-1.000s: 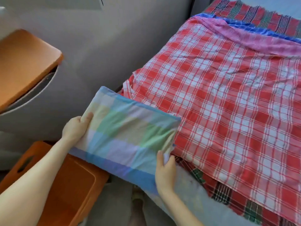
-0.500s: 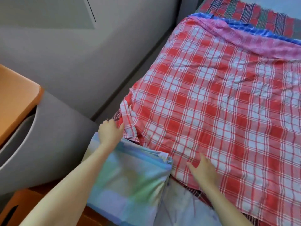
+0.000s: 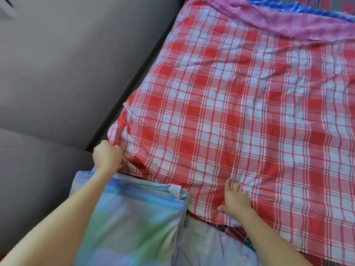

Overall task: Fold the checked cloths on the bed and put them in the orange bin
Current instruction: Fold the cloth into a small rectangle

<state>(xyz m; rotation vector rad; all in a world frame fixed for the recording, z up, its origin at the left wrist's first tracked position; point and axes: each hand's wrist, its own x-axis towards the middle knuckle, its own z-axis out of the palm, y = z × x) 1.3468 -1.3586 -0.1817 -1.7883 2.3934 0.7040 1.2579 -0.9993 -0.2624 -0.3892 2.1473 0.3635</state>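
**At the near left corner of the bed, a grip on the red checked cloth**

Seen from the head camera, the left hand was clenched on the near left corner of the red checked cloth, with its fingers curled into bunched fabric at the bed's edge. The right hand lay flat on the same near hem further to the right. Its fingers were straight and pressing, and it grasped nothing that I could see.

Both hands sat along one edge, so the whole cloth ran away from them, forward and to the right across the bed. A pink cloth lay over its far end. I judged that any fold would have to carry the near hem away from the person. The left hand, being on a corner, looked the better placed to lead.

A folded pastel cloth lay under the left forearm, touching the red cloth's near edge. No orange bin showed in the view.
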